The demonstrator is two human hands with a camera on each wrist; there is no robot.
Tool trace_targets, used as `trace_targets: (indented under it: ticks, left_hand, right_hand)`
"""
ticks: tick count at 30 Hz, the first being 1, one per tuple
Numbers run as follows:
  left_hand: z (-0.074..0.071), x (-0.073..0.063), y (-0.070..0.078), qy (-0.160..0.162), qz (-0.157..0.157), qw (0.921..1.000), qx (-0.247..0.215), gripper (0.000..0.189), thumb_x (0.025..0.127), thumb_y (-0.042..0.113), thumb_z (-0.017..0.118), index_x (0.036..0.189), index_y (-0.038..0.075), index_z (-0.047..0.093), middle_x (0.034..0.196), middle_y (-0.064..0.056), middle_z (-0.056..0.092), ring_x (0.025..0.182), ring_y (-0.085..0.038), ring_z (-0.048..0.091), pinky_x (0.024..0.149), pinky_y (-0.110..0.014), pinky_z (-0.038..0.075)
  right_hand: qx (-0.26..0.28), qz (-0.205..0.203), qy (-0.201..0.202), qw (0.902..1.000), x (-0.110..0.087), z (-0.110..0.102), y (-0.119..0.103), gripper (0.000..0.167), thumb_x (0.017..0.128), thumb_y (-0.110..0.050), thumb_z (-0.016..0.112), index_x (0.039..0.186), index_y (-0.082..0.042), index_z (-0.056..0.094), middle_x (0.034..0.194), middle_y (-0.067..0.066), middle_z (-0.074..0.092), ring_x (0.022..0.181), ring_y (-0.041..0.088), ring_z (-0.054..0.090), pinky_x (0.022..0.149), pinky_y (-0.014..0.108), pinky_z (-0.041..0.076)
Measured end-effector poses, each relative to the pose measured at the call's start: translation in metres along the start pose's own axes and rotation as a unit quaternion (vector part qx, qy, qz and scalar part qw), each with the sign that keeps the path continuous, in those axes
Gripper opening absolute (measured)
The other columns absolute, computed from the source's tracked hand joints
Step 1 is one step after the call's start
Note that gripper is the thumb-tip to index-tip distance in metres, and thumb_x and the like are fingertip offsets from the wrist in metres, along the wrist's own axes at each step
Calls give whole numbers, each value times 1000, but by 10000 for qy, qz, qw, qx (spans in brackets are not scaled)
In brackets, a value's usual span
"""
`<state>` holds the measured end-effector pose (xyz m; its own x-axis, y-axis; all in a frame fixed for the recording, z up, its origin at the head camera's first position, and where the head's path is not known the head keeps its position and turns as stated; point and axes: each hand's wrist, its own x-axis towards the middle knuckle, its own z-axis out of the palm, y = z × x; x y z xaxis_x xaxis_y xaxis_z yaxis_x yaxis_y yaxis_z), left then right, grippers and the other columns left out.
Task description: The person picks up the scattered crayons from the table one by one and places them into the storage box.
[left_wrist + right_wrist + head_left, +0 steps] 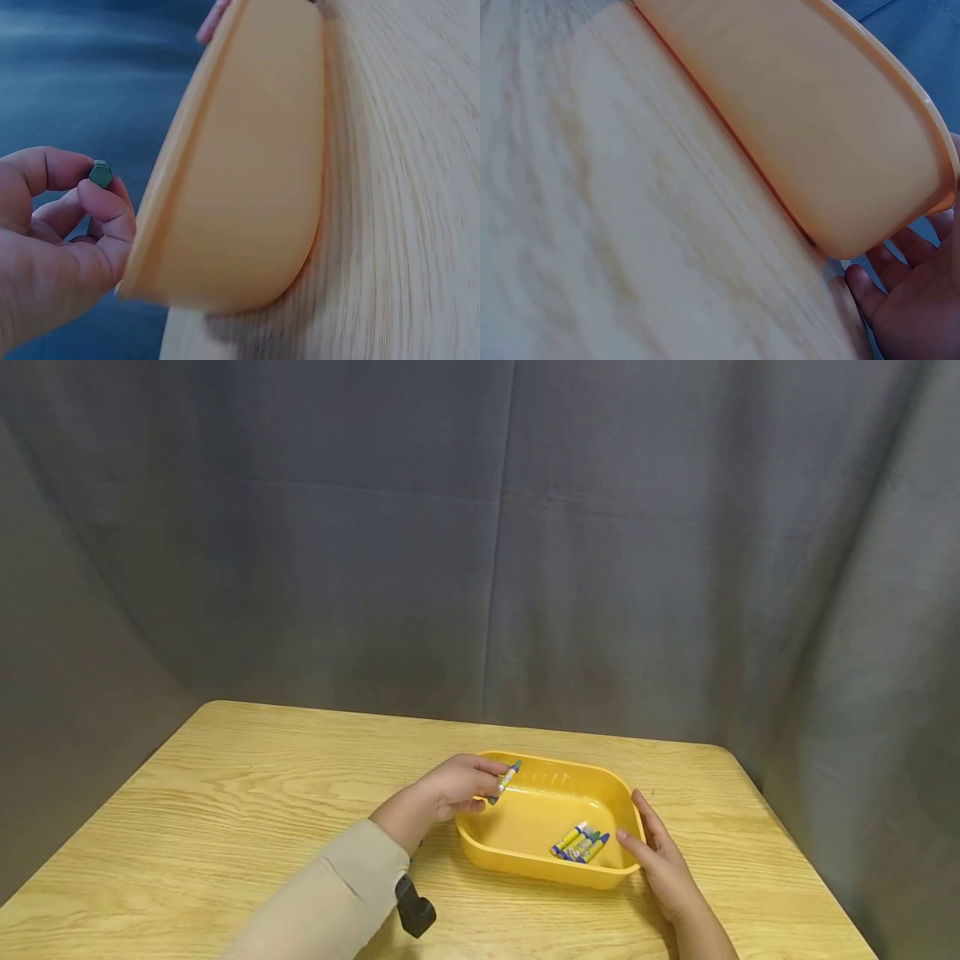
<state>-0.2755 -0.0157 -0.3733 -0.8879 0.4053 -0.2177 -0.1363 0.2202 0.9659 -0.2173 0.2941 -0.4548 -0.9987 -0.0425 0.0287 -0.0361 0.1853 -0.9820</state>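
Between thumb and fingers, my left hand (pixel 461 785) pinches a green crayon (pixel 506 781) with a patterned wrapper, over the left end of a yellow plastic tub (pixel 551 868). In the left wrist view the green end of the crayon (pixel 100 174) pokes out between the fingertips. My right hand (pixel 663 864) grips the tub's right side, its thumb over the rim and the other fingers along the outside wall. Several crayons (pixel 580 842) in yellow and blue wrappers lie side by side in the tub's near right corner.
The tub stands on a wood-grain table (pixel 225 827) with rounded far corners. A grey curtain (pixel 375 568) hangs behind the table and along its sides. A black wrist-strap piece (pixel 415 907) juts from under the left sleeve (pixel 322 893).
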Motion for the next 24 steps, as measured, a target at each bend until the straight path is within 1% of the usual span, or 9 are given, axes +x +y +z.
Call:
trace_targets:
  ticks: [5, 10, 12, 17, 20, 21, 22, 24]
  left_hand:
    - [22, 18, -1, 113, -194, 9997, 97, 45, 86, -3, 58, 131, 0, 60, 111, -15, 63, 71, -11, 49, 57, -16, 44]
    - [45, 31, -4, 198, -321, 9991, 180, 45, 82, -7, 58, 126, -1, 64, 96, -8, 61, 61, -11, 44, 54, -19, 40]
    - [54, 35, -6, 235, -360, 9987, 278, 45, 81, -8, 58, 125, -1, 65, 94, -6, 60, 57, -11, 42, 53, -20, 38]
    - [75, 43, -7, 238, -449, 9965, 662, 44, 80, -10, 57, 123, -2, 66, 91, -7, 64, 51, -10, 38, 49, -21, 32]
    - [85, 46, -7, 200, -461, 9946, 908, 45, 80, -12, 56, 122, -2, 66, 81, -6, 63, 47, -10, 34, 47, -21, 29]
    - [87, 47, -8, 177, -475, 9936, 1006, 45, 80, -12, 55, 123, -2, 66, 75, -4, 61, 46, -10, 33, 47, -22, 27]
    - [90, 47, -8, 152, -488, 9927, 1089, 45, 81, -12, 55, 123, -1, 66, 73, -3, 60, 46, -10, 32, 47, -22, 27]
    - [95, 47, -8, 145, -487, 9902, 1304, 45, 82, -12, 55, 123, 0, 66, 75, -1, 63, 45, -10, 31, 46, -21, 26]
  right_hand:
    - [-24, -5, 13, 10000, 0, 0, 1, 76, 100, -17, 52, 159, -13, 6, 166, 4, -6, 151, 31, -12, 121, 55, -1]
    - [-19, 33, 1, 10000, 0, 1, 1, 76, 100, -17, 52, 159, -14, 5, 166, 4, -6, 151, 31, -12, 121, 55, 0]
    - [-21, 61, -2, 10000, 0, 1, 1, 76, 100, -17, 52, 159, -14, 5, 166, 3, -6, 152, 30, -12, 121, 55, 0]
    - [20, 94, -2, 10000, 0, 0, 0, 76, 100, -17, 52, 159, -15, 4, 166, 3, -7, 152, 30, -13, 121, 55, 1]
    - [53, 73, -22, 10000, 0, 0, -1, 76, 100, -17, 52, 159, -14, 4, 166, 3, -8, 151, 30, -13, 121, 55, 1]
    - [58, 68, -31, 10000, 0, 0, -1, 76, 100, -16, 52, 159, -14, 4, 166, 3, -8, 151, 30, -13, 121, 55, 1]
    - [52, 69, -35, 10000, 0, 0, -1, 76, 100, -16, 52, 159, -14, 4, 166, 3, -8, 151, 31, -13, 121, 55, 1]
    - [43, 66, -37, 10000, 0, 1, -1, 76, 100, -17, 52, 159, -14, 4, 166, 3, -7, 151, 31, -13, 121, 55, 2]
